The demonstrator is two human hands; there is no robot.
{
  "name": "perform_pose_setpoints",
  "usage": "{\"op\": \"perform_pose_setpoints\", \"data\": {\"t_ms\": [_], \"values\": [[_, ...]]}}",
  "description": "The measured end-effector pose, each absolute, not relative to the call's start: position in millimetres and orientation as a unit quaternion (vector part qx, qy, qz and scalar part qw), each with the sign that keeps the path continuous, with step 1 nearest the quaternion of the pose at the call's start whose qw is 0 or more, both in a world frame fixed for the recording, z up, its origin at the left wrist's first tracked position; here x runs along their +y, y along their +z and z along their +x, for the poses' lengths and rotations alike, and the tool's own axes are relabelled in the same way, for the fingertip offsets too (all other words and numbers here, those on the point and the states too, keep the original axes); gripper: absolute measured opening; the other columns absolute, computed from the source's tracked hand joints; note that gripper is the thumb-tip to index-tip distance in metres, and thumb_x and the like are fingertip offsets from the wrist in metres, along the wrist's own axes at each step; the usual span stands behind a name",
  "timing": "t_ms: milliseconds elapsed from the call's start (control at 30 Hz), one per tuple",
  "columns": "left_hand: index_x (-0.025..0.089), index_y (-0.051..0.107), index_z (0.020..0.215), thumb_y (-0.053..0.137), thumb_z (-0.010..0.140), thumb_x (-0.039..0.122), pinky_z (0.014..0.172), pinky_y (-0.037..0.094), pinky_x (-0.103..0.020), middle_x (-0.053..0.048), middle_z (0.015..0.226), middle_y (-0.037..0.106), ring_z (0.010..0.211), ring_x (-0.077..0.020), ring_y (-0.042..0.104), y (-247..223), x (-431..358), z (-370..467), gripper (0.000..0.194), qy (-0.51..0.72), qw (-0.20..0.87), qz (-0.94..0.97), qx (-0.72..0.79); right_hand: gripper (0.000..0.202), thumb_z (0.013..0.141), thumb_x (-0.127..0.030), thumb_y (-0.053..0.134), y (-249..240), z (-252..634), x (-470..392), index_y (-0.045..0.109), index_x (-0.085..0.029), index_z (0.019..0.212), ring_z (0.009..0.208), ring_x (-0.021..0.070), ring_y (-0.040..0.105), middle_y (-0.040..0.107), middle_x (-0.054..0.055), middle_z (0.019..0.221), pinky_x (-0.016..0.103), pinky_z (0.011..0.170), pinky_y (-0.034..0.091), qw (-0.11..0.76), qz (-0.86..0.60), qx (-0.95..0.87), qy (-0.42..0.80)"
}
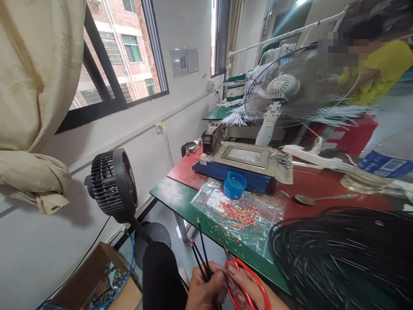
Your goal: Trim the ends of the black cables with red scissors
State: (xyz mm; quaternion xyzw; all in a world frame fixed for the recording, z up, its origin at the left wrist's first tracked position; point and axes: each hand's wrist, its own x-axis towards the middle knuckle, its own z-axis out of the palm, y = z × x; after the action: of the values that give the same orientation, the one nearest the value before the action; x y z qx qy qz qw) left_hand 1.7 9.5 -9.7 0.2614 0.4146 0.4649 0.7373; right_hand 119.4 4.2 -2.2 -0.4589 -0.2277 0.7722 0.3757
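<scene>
At the bottom middle, my left hand [206, 286] is closed around several thin black cables [202, 241]. Their upper ends are stripped, with small red and yellowish wire tips showing. Close against it on the right, my right hand [241, 284] grips red-handled scissors [250, 271], whose dark blades point up and left toward the table edge. Whether the blades are apart is hard to make out. Behind both hands, many small red and yellow bits [240, 215] lie scattered on a clear plastic bag [203, 200] on the green table [167, 191].
A large coil of black cable [342, 254] covers the table's right side. Behind the bag stand a blue plastic ring-shaped container [235, 186] and a blue-sided heating device [238, 165]. A spoon [322, 198], water bottle [380, 163], black fan [114, 185] and cardboard box [125, 299] surround the workplace; a person [383, 73] sits beyond.
</scene>
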Motion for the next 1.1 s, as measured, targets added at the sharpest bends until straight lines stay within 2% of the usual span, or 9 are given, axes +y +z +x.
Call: {"op": "perform_pose_setpoints", "data": {"t_ms": [133, 233, 300, 400, 500, 767, 867, 1100], "values": [[0.010, 0.051, 0.064, 0.082, 0.051, 0.054, 0.042, 0.013, -0.018, 0.004, 0.045, 0.039, 0.036, 0.0004, 0.027, -20, 9, 2, 0.055, 0.460, 0.750, 0.241, 0.409, 0.074, 0.046, -0.080, 0.069, -6, 119, 1, 0.049, -0.011, 0.066, 0.032, 0.0022, 0.031, 0.036, -0.005, 0.041, 0.013, 0.032, 0.024, 0.375, -0.458, -0.211, 0.778], [0.011, 0.048, 0.061, 0.081, 0.048, 0.058, 0.040, 0.011, -0.019, 0.005, 0.042, 0.036, 0.034, 0.0001, 0.025, -21, 11, 3, 0.059, 0.431, 0.761, 0.244, 0.418, 0.075, 0.051, -0.082, 0.064, -17, 120, 1, 0.048, -0.010, 0.060, 0.031, 0.0014, 0.032, 0.036, -0.003, 0.038, 0.012, 0.035, 0.027, 0.380, -0.462, -0.252, 0.761], [0.012, 0.047, 0.060, 0.080, 0.049, 0.059, 0.040, 0.011, -0.019, 0.006, 0.043, 0.035, 0.034, 0.0006, 0.023, -20, 12, 2, 0.058, 0.419, 0.763, 0.248, 0.425, 0.077, 0.050, -0.086, 0.061, -22, 121, 3, 0.047, -0.011, 0.060, 0.031, 0.0038, 0.034, 0.037, -0.002, 0.039, 0.014, 0.033, 0.028, 0.360, -0.461, -0.262, 0.768], [0.012, 0.045, 0.060, 0.079, 0.051, 0.059, 0.041, 0.011, -0.019, 0.005, 0.045, 0.036, 0.035, 0.0004, 0.025, -23, 13, -2, 0.058, 0.415, 0.759, 0.253, 0.433, 0.080, 0.046, -0.089, 0.059, -20, 122, 5, 0.049, -0.012, 0.064, 0.029, 0.0056, 0.033, 0.037, -0.002, 0.040, 0.016, 0.028, 0.024, 0.345, -0.449, -0.254, 0.784], [0.013, 0.045, 0.060, 0.077, 0.054, 0.060, 0.041, 0.012, -0.019, 0.006, 0.044, 0.034, 0.036, 0.0001, 0.024, -28, 14, -5, 0.058, 0.395, 0.764, 0.287, 0.423, 0.078, 0.050, -0.086, 0.061, -9, 121, 5, 0.052, -0.010, 0.064, 0.030, 0.0032, 0.031, 0.037, -0.002, 0.041, 0.014, 0.030, 0.019, 0.364, -0.467, -0.257, 0.764], [0.010, 0.049, 0.061, 0.075, 0.061, 0.057, 0.043, 0.009, -0.019, 0.006, 0.045, 0.032, 0.038, 0.0012, 0.020, -24, 12, -3, 0.054, 0.424, 0.760, 0.321, 0.375, 0.076, 0.046, -0.083, 0.066, 7, 122, 2, 0.048, -0.011, 0.062, 0.032, 0.0008, 0.030, 0.035, -0.003, 0.043, 0.012, 0.032, 0.018, 0.345, -0.486, -0.220, 0.772], [0.009, 0.051, 0.063, 0.076, 0.062, 0.055, 0.043, 0.010, -0.019, 0.005, 0.050, 0.038, 0.039, 0.0015, 0.023, -27, 13, -3, 0.051, 0.433, 0.759, 0.320, 0.366, 0.079, 0.041, -0.086, 0.065, 4, 122, 3, 0.047, -0.011, 0.060, 0.031, 0.0011, 0.028, 0.033, -0.004, 0.042, 0.013, 0.031, 0.019, 0.331, -0.499, -0.228, 0.768], [0.009, 0.053, 0.061, 0.075, 0.065, 0.052, 0.043, 0.012, -0.018, 0.004, 0.051, 0.039, 0.041, 0.0015, 0.026, -29, 14, -5, 0.049, 0.441, 0.754, 0.343, 0.346, 0.079, 0.040, -0.082, 0.070, 14, 121, 1, 0.054, -0.011, 0.071, 0.034, 0.0007, 0.030, 0.036, -0.003, 0.046, 0.011, 0.032, 0.020, 0.343, -0.481, -0.223, 0.775]]}}
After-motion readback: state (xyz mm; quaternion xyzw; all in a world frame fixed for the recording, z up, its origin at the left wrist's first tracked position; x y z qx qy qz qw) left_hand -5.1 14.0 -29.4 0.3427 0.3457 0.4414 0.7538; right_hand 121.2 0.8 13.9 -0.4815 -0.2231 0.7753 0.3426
